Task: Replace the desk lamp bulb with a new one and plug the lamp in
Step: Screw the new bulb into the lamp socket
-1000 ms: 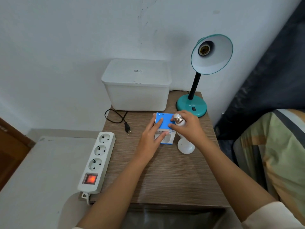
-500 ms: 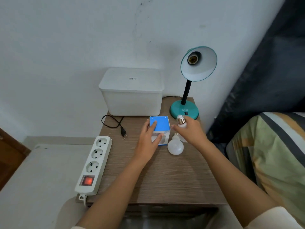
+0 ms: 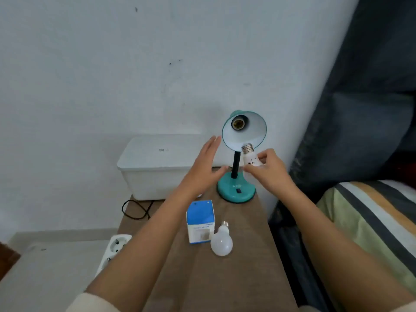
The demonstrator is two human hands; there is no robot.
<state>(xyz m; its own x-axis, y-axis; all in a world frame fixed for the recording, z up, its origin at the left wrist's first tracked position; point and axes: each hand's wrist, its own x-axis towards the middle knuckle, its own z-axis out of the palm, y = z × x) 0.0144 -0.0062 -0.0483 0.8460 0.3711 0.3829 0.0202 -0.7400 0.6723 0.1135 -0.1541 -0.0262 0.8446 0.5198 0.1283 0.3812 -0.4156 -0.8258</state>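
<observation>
New bulb (image 3: 250, 156), white body, ribbed metal screw base up, pinched in right hand (image 3: 267, 171) just below teal lamp shade (image 3: 244, 129); brass socket bare inside. Left hand (image 3: 202, 167) spread flat, empty, beside shade. Frosted round bulb (image 3: 221, 243) lies on wood-grain table (image 3: 225, 280), touching blue-white carton (image 3: 200, 221).
</observation>
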